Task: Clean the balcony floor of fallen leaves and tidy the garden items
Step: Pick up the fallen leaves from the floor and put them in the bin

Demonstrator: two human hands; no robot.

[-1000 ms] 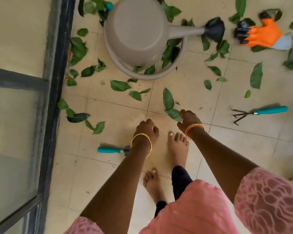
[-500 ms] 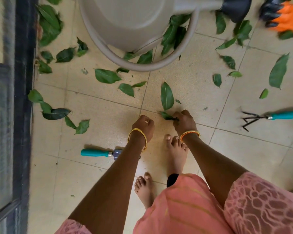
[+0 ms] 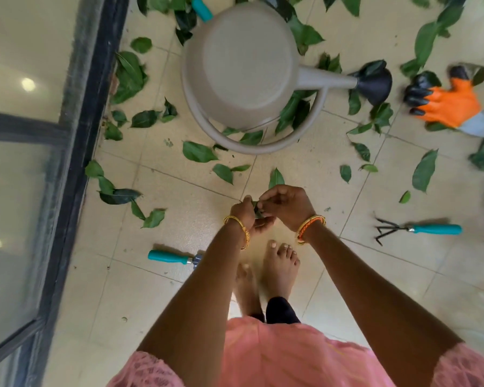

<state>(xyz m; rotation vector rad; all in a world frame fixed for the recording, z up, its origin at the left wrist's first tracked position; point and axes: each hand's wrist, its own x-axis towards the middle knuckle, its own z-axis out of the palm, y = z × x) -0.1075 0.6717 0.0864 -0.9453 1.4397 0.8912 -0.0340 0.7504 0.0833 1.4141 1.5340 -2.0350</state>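
Observation:
Green leaves lie scattered over the beige tiled floor (image 3: pixel 179 208). My left hand (image 3: pixel 248 215) and my right hand (image 3: pixel 287 205) meet above my bare feet, and both pinch a small green leaf (image 3: pixel 256 209) between them. Another leaf (image 3: pixel 276 178) lies just beyond my fingers. A tipped beige watering can (image 3: pixel 241 68) lies ahead with leaves under its handle. An orange and black glove (image 3: pixel 447 103) lies at the far right. A teal-handled hand rake (image 3: pixel 419 229) lies to the right, a teal-handled tool (image 3: pixel 169 256) to the left of my left arm.
A dark-framed glass door (image 3: pixel 76 152) runs along the left side, with leaves gathered against its sill. Another teal handle (image 3: pixel 202 8) pokes out behind the watering can. My bare feet (image 3: pixel 277 263) stand on the tiles below my hands.
My right hand picked a leaf off the floor near my toes and lifted it. My left hand came up to meet it, and the view pulled back from the floor.

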